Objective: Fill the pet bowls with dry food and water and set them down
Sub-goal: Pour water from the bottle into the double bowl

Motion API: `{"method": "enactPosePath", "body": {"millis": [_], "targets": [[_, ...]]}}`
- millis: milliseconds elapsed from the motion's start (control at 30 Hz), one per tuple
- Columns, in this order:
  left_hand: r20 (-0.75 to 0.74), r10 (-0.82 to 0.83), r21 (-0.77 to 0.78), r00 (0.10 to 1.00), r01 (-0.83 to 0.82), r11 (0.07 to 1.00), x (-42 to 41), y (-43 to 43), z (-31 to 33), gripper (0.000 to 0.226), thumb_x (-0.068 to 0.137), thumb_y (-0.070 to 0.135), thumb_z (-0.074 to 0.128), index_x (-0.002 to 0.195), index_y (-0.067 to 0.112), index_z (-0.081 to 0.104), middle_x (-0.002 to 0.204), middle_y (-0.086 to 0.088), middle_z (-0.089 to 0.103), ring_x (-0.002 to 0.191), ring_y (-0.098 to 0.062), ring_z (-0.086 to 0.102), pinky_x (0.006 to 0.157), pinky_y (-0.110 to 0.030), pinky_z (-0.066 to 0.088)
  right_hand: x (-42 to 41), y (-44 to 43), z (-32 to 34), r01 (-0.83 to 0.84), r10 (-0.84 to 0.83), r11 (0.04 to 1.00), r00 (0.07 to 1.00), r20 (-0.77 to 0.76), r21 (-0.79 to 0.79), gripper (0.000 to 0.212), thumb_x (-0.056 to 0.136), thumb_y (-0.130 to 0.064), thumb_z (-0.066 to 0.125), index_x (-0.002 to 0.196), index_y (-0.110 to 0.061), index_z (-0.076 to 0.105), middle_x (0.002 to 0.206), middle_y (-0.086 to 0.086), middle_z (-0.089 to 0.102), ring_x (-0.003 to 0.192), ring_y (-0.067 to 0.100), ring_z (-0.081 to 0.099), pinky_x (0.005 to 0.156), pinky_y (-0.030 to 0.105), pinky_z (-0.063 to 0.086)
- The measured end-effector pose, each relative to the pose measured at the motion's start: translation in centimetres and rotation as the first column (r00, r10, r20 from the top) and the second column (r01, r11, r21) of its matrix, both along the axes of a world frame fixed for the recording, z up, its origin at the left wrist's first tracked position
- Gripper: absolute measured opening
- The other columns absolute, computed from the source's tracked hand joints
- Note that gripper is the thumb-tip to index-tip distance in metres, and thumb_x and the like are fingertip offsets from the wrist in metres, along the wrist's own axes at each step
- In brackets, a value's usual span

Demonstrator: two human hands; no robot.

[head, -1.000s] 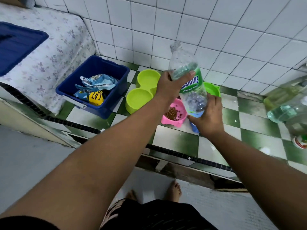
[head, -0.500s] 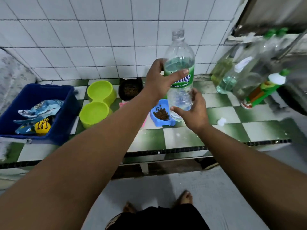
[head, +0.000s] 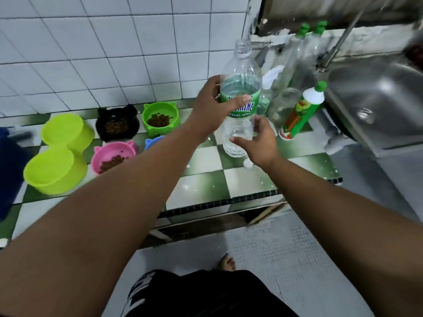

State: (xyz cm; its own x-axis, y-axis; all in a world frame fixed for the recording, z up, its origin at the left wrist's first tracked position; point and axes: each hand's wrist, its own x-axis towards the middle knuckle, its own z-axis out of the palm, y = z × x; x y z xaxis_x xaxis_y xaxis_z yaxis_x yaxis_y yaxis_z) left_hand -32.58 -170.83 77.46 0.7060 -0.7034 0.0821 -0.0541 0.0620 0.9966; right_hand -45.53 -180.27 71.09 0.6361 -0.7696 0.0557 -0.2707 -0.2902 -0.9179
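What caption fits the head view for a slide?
Both hands hold an uncapped water bottle upright above the checkered counter, beside cat-ear bowls of kibble.

The water bottle's (head: 240,106) green label reads "DRINKING WATER" under a larger white brand word, partly covered, ending in "INE". The print on the green squeeze bottle (head: 302,110) is too blurred to read.

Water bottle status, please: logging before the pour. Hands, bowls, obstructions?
Left hand and right hand both gripping uncapped water bottle, upright. Double bowl empty. Pour path clear.
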Motion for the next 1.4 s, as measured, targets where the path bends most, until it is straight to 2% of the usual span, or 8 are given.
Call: {"method": "enactPosePath", "body": {"millis": [167,300,433,567,733,967,1200,1400], "targets": [[-0.021,-0.15,0.054,0.988,0.151,0.987,0.8,-1.8,-1.8,0.053,0.082,0.0,0.08,0.125,0.011,0.051,0.116,-0.007,0.069,0.098,-0.009,0.07,0.085,-0.028,0.058,0.7,-1.6,-1.6,0.033,-0.032,0.999,0.999,-0.025,0.027,0.06,0.067,-0.01,0.086,0.111,-0.011,0.046,0.105,0.004,0.057,0.093,0.016,0.056,0.089,0.03,0.049],[-0.03,-0.253,0.082,0.967,0.255,0.963,1.7,-3.2,-3.4,0.064,0.078,0.005,0.083,0.129,0.008,0.045,0.123,-0.011,0.064,0.11,-0.016,0.067,0.096,-0.035,0.056,1.2,-2.2,-3.0,0.068,-0.066,0.995,0.997,-0.03,0.071,0.057,0.069,-0.003,0.084,0.106,-0.011,0.042,0.097,0.0,0.052,0.082,0.002,0.052,0.073,0.006,0.043],[-0.026,-0.316,0.104,0.948,0.317,0.943,2.6,-4.1,-4.4,0.068,0.076,0.006,0.084,0.131,0.007,0.043,0.126,-0.014,0.062,0.113,-0.019,0.065,0.1,-0.038,0.055,1.6,-2.7,-4.2,0.09,-0.083,0.991,0.994,-0.069,0.1,0.059,0.069,-0.008,0.087,0.107,-0.015,0.042,0.102,0.002,0.058,0.094,0.016,0.057,0.09,0.03,0.049],[-0.058,-0.344,0.082,0.937,0.348,0.934,3.8,-4.4,-4.8,0.068,0.078,0.006,0.083,0.132,0.008,0.041,0.129,-0.015,0.06,0.12,-0.025,0.063,0.102,-0.044,0.055,2.1,-3.2,-4.4,0.111,-0.102,0.983,0.993,-0.063,0.148,0.059,0.072,-0.006,0.086,0.11,-0.016,0.042,0.094,-0.016,0.05,0.086,-0.002,0.052,0.087,0.024,0.046],[-0.052,-0.397,0.094,0.916,0.4,0.912,3.9,-4.9,-4.9,0.077,0.074,0.012,0.085,0.134,0.006,0.039,0.132,-0.016,0.058,0.125,-0.028,0.061,0.104,-0.046,0.054,1.6,-3.6,-4.8,0.115,-0.107,0.984,0.992,-0.065,0.133,0.062,0.07,-0.007,0.087,0.115,-0.015,0.045,0.1,-0.012,0.053,0.097,0.007,0.053,0.094,0.029,0.049],[-0.04,-0.418,0.071,0.908,0.42,0.905,4.2,-4.7,-5.6,0.077,0.077,0.004,0.083,0.138,0.006,0.036,0.143,-0.017,0.053,0.132,-0.025,0.058,0.106,-0.039,0.052,-1.0,-2.9,-8.0,0.01,-0.046,0.996,0.893,-0.447,-0.083,0.08,0.071,-0.023,0.088,0.138,-0.008,0.048,0.131,0.013,0.056,0.121,0.028,0.053,0.104,0.038,0.044],[-0.039,-0.424,0.066,0.905,0.426,0.902,4.2,-4.8,-5.4,0.073,0.079,-0.002,0.081,0.135,0.009,0.036,0.144,-0.018,0.052,0.127,-0.018,0.059,0.099,-0.028,0.052,-1.7,-2.0,-9.6,-0.198,0.022,0.948,0.82,-0.571,-0.248,0.028,0.079,-0.01,0.076,0.106,-0.015,0.072,0.115,0.014,0.064,0.105,0.034,0.06,0.093,0.036,0.051],[-0.081,-0.415,0.05,0.906,0.42,0.906,4.0,-4.6,-5.3,0.077,0.077,0.003,0.083,0.139,0.013,0.037,0.145,-0.013,0.052,0.131,-0.018,0.057,0.103,-0.029,0.051,-1.8,-1.8,-9.8,-0.243,0.013,0.933,0.758,-0.652,-0.264,0.023,0.085,-0.009,0.069,0.107,-0.009,0.073,0.114,0.015,0.066,0.104,0.032,0.06,0.092,0.034,0.049]]}}
